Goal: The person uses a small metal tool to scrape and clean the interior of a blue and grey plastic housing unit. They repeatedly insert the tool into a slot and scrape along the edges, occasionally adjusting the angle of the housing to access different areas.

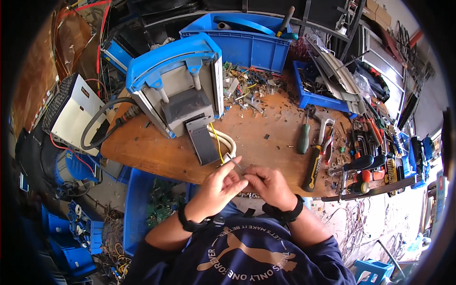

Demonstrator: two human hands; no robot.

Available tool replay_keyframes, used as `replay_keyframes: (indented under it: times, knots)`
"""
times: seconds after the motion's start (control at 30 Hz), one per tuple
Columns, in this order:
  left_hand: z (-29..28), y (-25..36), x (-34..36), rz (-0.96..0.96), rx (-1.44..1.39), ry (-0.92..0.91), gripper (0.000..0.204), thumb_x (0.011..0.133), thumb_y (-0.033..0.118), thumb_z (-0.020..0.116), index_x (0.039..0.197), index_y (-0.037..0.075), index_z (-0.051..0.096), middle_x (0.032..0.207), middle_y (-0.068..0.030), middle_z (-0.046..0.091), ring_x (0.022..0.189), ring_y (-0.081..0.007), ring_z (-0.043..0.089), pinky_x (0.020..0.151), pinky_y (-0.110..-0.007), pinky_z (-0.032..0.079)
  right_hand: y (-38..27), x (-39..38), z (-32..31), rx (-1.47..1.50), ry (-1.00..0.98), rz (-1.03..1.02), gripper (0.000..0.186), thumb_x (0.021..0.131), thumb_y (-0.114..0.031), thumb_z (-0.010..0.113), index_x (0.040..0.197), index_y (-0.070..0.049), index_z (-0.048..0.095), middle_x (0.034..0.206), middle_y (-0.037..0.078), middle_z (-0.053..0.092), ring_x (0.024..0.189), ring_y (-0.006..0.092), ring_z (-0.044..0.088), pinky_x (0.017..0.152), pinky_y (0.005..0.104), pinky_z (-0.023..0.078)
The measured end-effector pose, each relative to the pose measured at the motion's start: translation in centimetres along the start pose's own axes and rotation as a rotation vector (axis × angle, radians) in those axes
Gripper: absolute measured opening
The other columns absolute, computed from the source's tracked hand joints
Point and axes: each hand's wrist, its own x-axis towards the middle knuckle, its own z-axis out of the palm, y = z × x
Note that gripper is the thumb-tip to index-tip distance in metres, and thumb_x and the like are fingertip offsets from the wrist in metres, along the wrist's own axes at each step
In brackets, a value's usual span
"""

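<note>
Across the wooden desk (pixel 259 147), keeping the hammer (pixel 312 167) at three o'clock, likely for reach. At six o'clock, pinching a thin grey piece (pixel 237 165) in the right hand (pixel 271 183), curling the left hand (pixel 216 187) beside it, seemingly for steadying.

Head cam, L of worn pair, wide fisheye. Looks steeply down + slightly fwd, from above wearer's shirt (pixel 242 254) (btm ctr) across desk (pixel 256 156) to blue bin (pixel 232 50) up top. Close range: L hand (pixel 216 187), R hand (pixel 273 187) approx. mid-frame. Desk edge bows; dark rim at sides.
</note>
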Motion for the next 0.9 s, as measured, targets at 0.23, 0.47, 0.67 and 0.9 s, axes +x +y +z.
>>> replay_keyframes:
  times: [0.23,0.47,0.67,0.9]
  knots:
    - [-6.5,-1.7,-4.9,0.139,-0.12,0.43,0.019,0.092,0.014,0.063,0.1,-0.003,0.064,0.07,-0.0034,0.059,0.062,-0.0089,0.054,0.052,-0.023,0.042,-0.4,6.4,0.7,-0.331,0.028,-0.23,0.013,0.083,-0.012,0.065,0.091,-0.003,0.069,0.081,0.018,0.066,0.074,0.0367,0.064,0.067,0.0417,0.052]
    - [-6.6,-3.6,-1.3,-0.263,-0.493,0.243,0.053,0.097,0.045,0.051,0.127,0.001,0.045,0.11,-0.0144,0.056,0.089,-0.0295,0.067,0.066,-0.037,0.058,0.3,11.7,1.6,-0.616,-0.048,-0.43,0.012,0.081,-0.018,0.061,0.084,-0.012,0.071,0.076,0.014,0.067,0.074,0.031,0.066,0.067,0.0431,0.052]
    - [-6.0,-3.2,1.5,-0.335,-0.503,0.25,0.039,0.096,0.041,0.055,0.11,0.005,0.05,0.096,-0.0085,0.057,0.076,-0.0294,0.069,0.065,-0.037,0.058,0.4,12.8,1.5,-0.625,-0.103,-0.396,0.014,0.082,-0.018,0.063,0.088,-0.008,0.07,0.083,0.011,0.068,0.079,0.0314,0.065,0.071,0.0412,0.052]
    - [-5.9,-3.1,1.9,-0.269,-0.402,0.274,0.038,0.097,0.039,0.054,0.108,0.003,0.055,0.103,-0.0145,0.066,0.082,-0.0312,0.069,0.072,-0.038,0.057,0.8,13.1,1.9,-0.572,-0.072,-0.47,0.012,0.081,-0.017,0.064,0.084,-0.007,0.068,0.082,0.011,0.066,0.079,0.0316,0.065,0.07,0.0412,0.051]
